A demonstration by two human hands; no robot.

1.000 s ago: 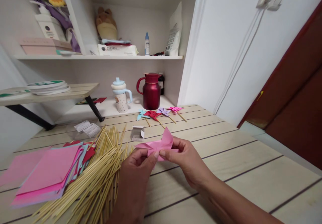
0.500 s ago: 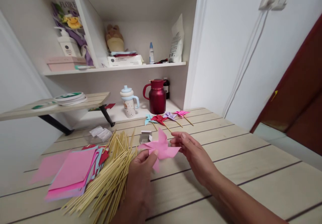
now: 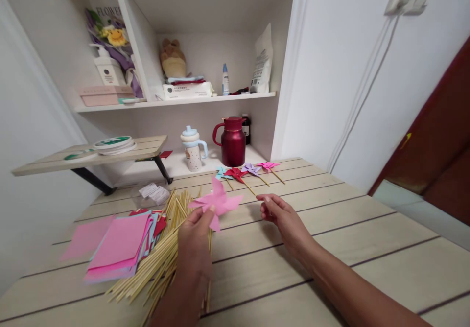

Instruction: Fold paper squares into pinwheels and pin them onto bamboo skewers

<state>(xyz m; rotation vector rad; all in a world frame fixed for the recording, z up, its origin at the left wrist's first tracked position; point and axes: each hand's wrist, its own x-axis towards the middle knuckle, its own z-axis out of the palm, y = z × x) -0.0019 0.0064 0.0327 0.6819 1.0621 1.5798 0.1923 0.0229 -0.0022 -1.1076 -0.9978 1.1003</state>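
My left hand [image 3: 196,234] is closed, pinching a light pink paper pinwheel [image 3: 219,199] between thumb and fingers, its blades facing up. Below it lies a pile of thin wooden sticks [image 3: 152,263], partly hidden by that hand. My right hand [image 3: 277,212] hovers to the right with fingers curled together; whether anything small is in them is hidden. Its fingertips appear close to the stick end of a red pinwheel [image 3: 235,173]; contact is unclear. Beside that one lie a light blue pinwheel [image 3: 222,173], a purple pinwheel [image 3: 251,169] and a bright pink pinwheel [image 3: 268,165], all on sticks.
Stacked coloured paper sheets [image 3: 119,241] lie left of the sticks, near a clear plastic packet [image 3: 154,193]. A small raised shelf [image 3: 150,146] holds round white-and-green items. At the back stand a speckled cup [image 3: 193,155] and a dark red jug [image 3: 234,146].
My left hand has moved the pink pinwheel leftward and slightly up, away from my right hand. The right hand's fingers have curled in more. A small grey box is now hidden behind the pinwheel.
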